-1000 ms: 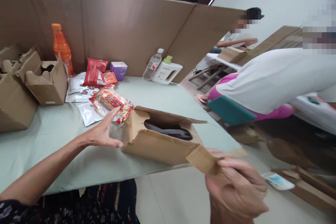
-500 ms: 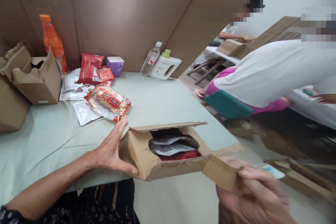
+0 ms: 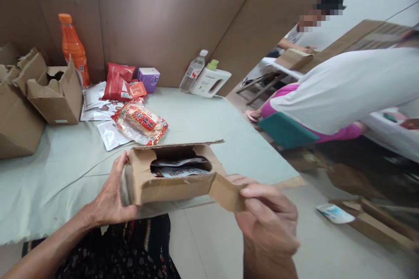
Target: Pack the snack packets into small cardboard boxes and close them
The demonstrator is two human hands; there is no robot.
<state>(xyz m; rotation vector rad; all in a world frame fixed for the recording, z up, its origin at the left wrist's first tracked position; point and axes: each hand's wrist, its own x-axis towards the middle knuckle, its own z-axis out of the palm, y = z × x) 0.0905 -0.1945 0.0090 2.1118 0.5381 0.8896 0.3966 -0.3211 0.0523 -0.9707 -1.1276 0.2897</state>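
A small cardboard box (image 3: 176, 190) lies on its side at the table's front edge, with a wide cut-out facing up. Through that opening show silvery printed packets (image 3: 183, 171). My left hand (image 3: 111, 196) grips the box's left end, thumb at the lower corner and fingers behind. With thumb and fingers, my right hand (image 3: 266, 213) pinches the flap (image 3: 225, 192) that sticks out at the box's right end. Just behind the box lies a clear and red snack bag (image 3: 142, 123), touched by neither hand.
White packets (image 3: 111, 134), a red bag (image 3: 118, 82), a purple pack (image 3: 149, 79) and an orange bottle (image 3: 74, 52) stand or lie back left, beside open cartons (image 3: 59, 102). A water bottle (image 3: 194, 72) and white jug (image 3: 211, 82) lean against the cardboard wall (image 3: 163, 22). A person (image 3: 340, 87) sits at right.
Both hands have moved left with the box, and my left hand has closed on its end. The red item in the opening no longer shows. The camera view has shifted slightly.
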